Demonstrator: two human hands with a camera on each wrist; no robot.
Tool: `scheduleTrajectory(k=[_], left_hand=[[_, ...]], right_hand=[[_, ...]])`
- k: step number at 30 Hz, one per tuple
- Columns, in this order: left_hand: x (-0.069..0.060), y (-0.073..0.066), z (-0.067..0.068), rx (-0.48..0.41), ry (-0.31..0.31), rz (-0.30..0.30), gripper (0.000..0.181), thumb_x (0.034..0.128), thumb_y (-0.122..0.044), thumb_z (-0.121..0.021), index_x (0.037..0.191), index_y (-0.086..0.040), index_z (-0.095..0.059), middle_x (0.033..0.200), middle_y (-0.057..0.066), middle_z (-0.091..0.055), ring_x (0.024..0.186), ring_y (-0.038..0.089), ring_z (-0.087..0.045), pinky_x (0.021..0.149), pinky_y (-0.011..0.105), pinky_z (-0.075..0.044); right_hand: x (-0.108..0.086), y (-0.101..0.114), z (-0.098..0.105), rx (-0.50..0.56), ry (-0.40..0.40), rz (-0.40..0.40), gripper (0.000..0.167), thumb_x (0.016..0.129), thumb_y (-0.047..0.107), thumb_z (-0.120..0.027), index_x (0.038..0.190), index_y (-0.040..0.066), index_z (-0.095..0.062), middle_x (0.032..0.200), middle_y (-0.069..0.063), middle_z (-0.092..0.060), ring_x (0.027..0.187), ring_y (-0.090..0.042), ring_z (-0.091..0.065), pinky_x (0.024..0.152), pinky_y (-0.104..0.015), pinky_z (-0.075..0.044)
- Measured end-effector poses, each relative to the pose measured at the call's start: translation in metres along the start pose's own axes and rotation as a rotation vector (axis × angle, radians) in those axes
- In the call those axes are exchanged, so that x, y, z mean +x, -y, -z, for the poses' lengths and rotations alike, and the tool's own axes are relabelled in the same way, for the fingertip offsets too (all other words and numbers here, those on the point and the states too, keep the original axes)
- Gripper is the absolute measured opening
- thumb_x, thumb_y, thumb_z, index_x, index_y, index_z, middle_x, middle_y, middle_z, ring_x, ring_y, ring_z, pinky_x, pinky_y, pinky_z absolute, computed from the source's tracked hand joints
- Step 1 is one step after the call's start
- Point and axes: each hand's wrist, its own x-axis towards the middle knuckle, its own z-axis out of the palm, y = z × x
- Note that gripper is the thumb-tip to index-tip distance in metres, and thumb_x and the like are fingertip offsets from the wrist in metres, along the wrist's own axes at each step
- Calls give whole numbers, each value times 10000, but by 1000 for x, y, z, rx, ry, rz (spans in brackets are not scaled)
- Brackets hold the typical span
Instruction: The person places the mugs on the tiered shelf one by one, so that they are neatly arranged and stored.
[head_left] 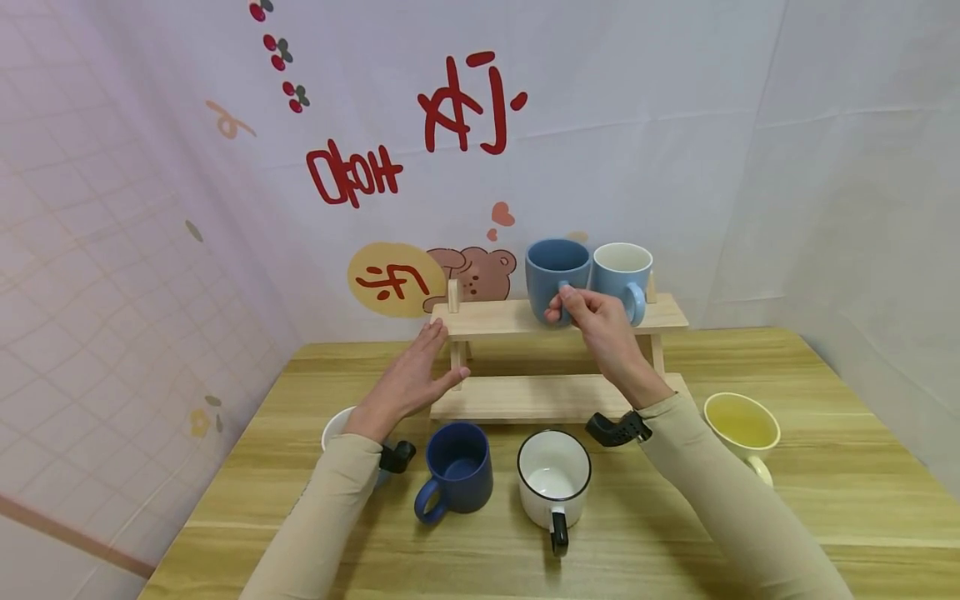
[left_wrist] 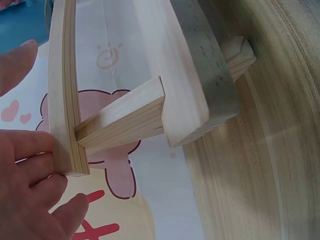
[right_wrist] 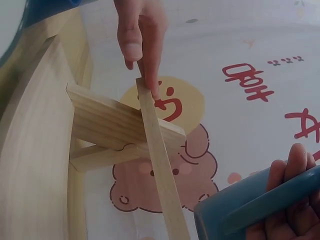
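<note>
My right hand point(head_left: 603, 329) grips the handle of a grey-blue mug point(head_left: 542, 287), upright at the top board point(head_left: 491, 317) of a two-tier wooden shelf. Whether its base touches the board I cannot tell. In the right wrist view, fingers curl behind the handle of this mug point(right_wrist: 215, 215). Just right of it stands a light blue mug point(head_left: 609, 285) with a white inside. My left hand point(head_left: 408, 379) touches the left end of the top board, fingers extended and thumb spread. The left wrist view shows its fingertips against the board end point(left_wrist: 70, 160).
Before the shelf's lower board point(head_left: 525, 400) stand a navy mug point(head_left: 472, 487) and a white mug point(head_left: 534, 500) with a black rim and handle. A yellow mug point(head_left: 742, 421) is at the right. Behind my left forearm, another mug point(head_left: 332, 427) is partly hidden.
</note>
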Motion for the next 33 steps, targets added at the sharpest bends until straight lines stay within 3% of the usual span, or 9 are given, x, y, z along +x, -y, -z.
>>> scheduleTrajectory(k=[5,12,20,25,33], left_hand=[[-1,1,-1,-2,-7,-2,894,1002,-540,-617,1616,13,-276,1710,149,-173,1583,317,-133,1241,534,-226],[0,1,-2,-1,-15,-5,899,1001,-551,-611,1614,15,-278,1706,154,-183,1580,326,-147,1244,523,-221],[1,2,-2,-2,-21,-16,900,1003,-534,-621,1612,27,-269,1707,167,-171,1578,347,-146,1243,531,-216],[1,1,-1,-4,-15,-13,907,1007,-547,-606,1614,31,-260,1708,169,-165,1583,332,-117,1249,535,-200],[-1,0,-1,-3,-5,-12,913,1010,-559,-590,1616,33,-250,1709,172,-159,1586,318,-94,1254,537,-178]], right_hand=[[4,-4,-3,-2,-2,1,483,1090,366,-546,1082,-96,-685,875,-21,-736,995,-172,-668,1041,-339,-478],[8,-9,-4,-32,-3,-5,496,1089,392,-538,1086,-79,-692,957,-202,-734,1037,-184,-655,1088,-398,-442],[12,-9,-3,-68,-16,-34,510,1088,427,-525,1115,-53,-695,1036,-255,-729,1194,-220,-607,1156,-434,-379],[12,-9,-2,-119,-3,-49,539,1080,477,-512,1154,-20,-706,1093,-232,-738,1280,-247,-575,1176,-470,-356],[-1,-5,4,-195,-2,-21,526,1086,470,-506,1272,8,-677,1216,-159,-708,1253,-282,-588,1146,-502,-392]])
